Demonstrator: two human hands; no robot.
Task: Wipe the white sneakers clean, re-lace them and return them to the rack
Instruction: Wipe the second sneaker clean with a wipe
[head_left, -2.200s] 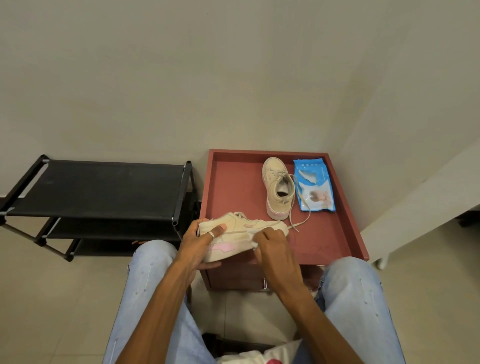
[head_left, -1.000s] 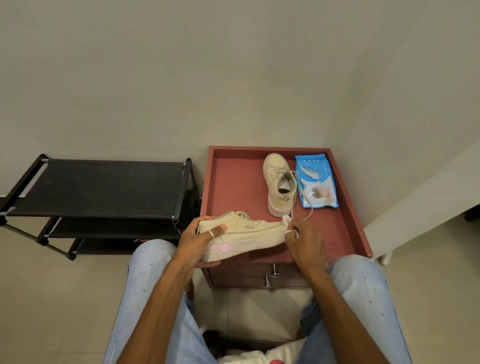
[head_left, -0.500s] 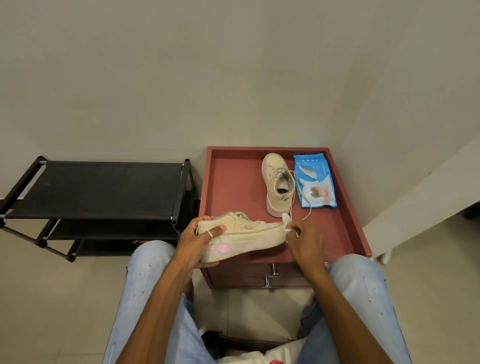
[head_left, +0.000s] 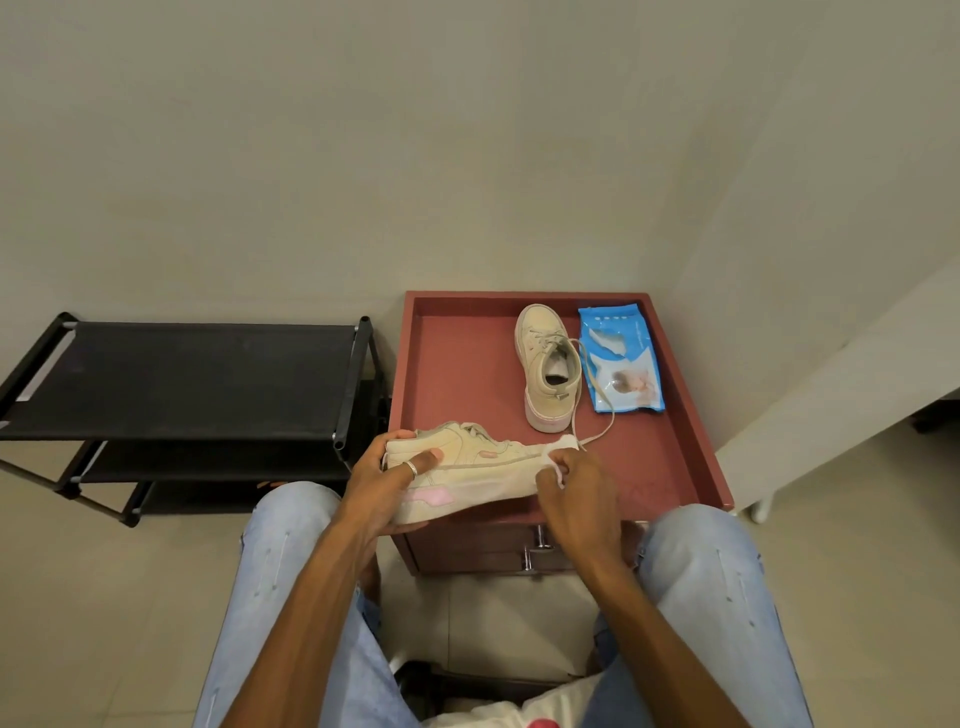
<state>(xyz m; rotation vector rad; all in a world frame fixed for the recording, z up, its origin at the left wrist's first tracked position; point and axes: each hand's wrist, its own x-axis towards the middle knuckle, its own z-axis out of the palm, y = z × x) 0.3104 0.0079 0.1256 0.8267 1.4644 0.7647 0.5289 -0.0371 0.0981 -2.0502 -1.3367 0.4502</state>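
The black shoe rack (head_left: 208, 379) fills the left of the frame, its fabric shelves stacked in tiers. Just right of it, at centre, stands a red bench (head_left: 467, 374) with a raised rim and metal drawer handles on its near face.

The held sneaker (head_left: 483, 462) is off-white to cream, with a thick pale sole and a pink patch low on its side, plus a small pink mark higher up. It lies sideways across the bench's near-left edge, heel toward the left and toe toward the right, lifted in the hands. The second sneaker (head_left: 545, 364) has the same cream colour and a pink-tinged heel. It sits upright on the bench in the upper centre of its top, toe pointing away and opening facing up. A loose lace (head_left: 597, 431) trails from it down toward the held sneaker's toe. Just right of it lies a blue wet-wipe packet (head_left: 621, 358), flat, its flap peeled back.

The left hand (head_left: 384, 478) is wrapped round the held sneaker's heel, thumb on top, fingers under the sole, with a ring (head_left: 411, 467) on one finger. The right hand (head_left: 576, 493) is at the toe, fingers curled and pinching a small white wipe (head_left: 563, 444) bunched against the toe cap. Both forearms reach in from the bottom of the frame, over knees in light blue jeans (head_left: 701, 571).
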